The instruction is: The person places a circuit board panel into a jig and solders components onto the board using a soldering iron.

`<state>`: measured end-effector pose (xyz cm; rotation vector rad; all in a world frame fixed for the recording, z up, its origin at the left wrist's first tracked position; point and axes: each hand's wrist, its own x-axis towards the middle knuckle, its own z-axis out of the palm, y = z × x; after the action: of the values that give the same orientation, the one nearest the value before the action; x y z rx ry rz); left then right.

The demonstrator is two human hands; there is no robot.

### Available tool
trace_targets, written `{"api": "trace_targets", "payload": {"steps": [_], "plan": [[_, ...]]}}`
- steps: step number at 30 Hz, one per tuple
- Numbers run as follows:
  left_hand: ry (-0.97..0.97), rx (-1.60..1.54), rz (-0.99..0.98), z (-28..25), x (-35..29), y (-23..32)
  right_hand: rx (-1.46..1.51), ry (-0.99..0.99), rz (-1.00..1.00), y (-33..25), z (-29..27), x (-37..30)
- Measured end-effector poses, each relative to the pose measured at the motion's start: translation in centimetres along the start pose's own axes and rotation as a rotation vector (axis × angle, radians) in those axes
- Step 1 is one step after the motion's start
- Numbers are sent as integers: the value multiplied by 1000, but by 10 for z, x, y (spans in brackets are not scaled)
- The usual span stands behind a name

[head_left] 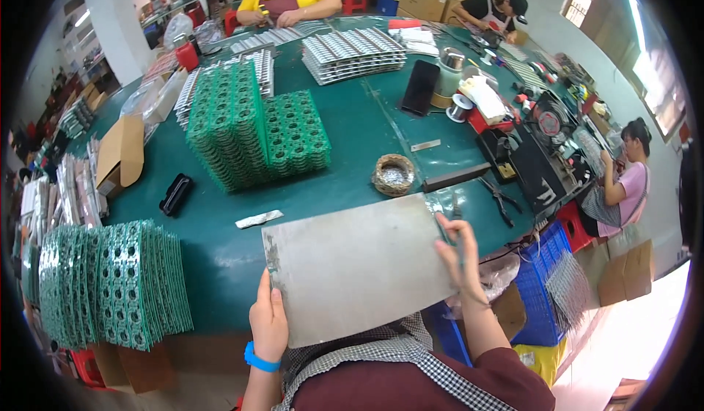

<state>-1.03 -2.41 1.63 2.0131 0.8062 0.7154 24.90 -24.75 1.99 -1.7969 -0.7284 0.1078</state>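
A flat grey rectangular plate (359,268), like sheet metal, is tilted in front of me over the near table edge. My left hand (268,321), a blue band on its wrist, grips the plate's left edge with the thumb on its face. A dark, worn patch marks that side. My right hand (462,261) is closed at the right edge, fingertips against the plate. A thin dark thing shows by its fingers; I cannot make out what it is. Just beyond the plate lie a crumpled white strip (259,219) and a round woven-looking holder (393,175) with shiny silvery content.
Green circuit boards stand in stacks (227,129) beyond the plate and in a row (139,286) at left. Pliers (500,200), a dark bar (456,177), a phone (421,87) and a solder spool (460,108) lie right. A blue crate (539,286) stands below. Other people work around the table.
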Motion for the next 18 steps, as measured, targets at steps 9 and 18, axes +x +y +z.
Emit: {"api": "trace_targets", "payload": {"steps": [9, 18], "plan": [[-460, -1141, -371, -44, 14, -18, 564, 699, 91, 55, -139, -20], [151, -392, -254, -31, 10, -6, 343, 1029, -9, 106, -56, 53]]}}
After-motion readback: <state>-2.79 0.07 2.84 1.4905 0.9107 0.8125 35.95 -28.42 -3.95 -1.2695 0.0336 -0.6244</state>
